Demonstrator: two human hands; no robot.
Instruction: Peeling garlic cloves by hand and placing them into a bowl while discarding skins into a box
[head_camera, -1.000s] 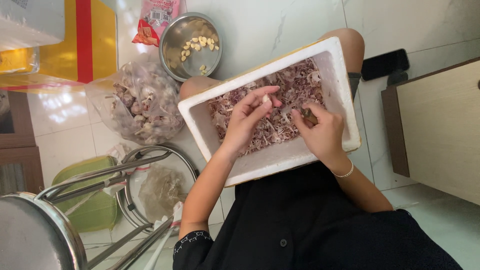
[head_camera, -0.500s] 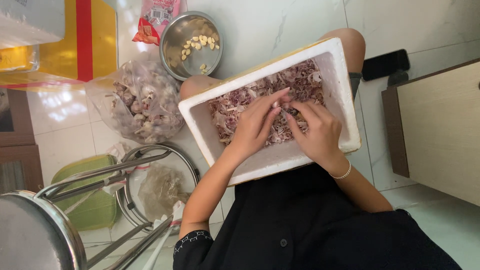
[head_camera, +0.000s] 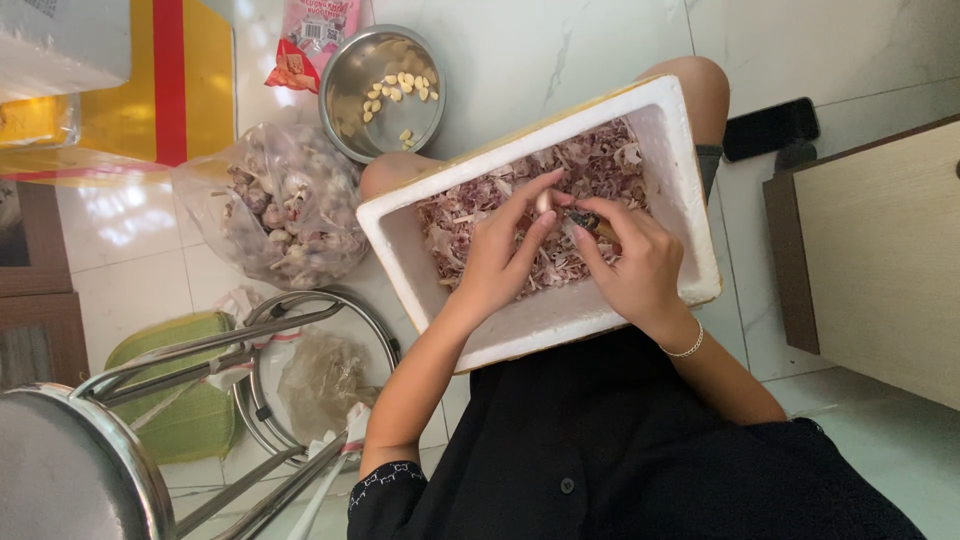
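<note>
A white foam box (head_camera: 560, 318) rests on my lap, filled with purple-white garlic skins (head_camera: 470, 225). Both hands meet over its middle. My left hand (head_camera: 505, 258) pinches a pale garlic clove (head_camera: 543, 203) between thumb and fingers. My right hand (head_camera: 632, 268), a thin bracelet on its wrist, is closed around a small dark-handled knife (head_camera: 601, 229) whose tip touches the clove. The blade is mostly hidden by my fingers.
On the tiled floor lie a metal bowl (head_camera: 385, 95) with several peeled cloves, a plastic bag of garlic bulbs (head_camera: 285, 205), a pink packet (head_camera: 310, 40) and a yellow-red box (head_camera: 150, 80). A metal stool (head_camera: 80, 470) stands at left, a phone (head_camera: 770, 128) and a wooden cabinet (head_camera: 880, 250) at right.
My left hand lifted a clove out of the skins and brought it to my right hand. Both hands now sit close together at the box's middle.
</note>
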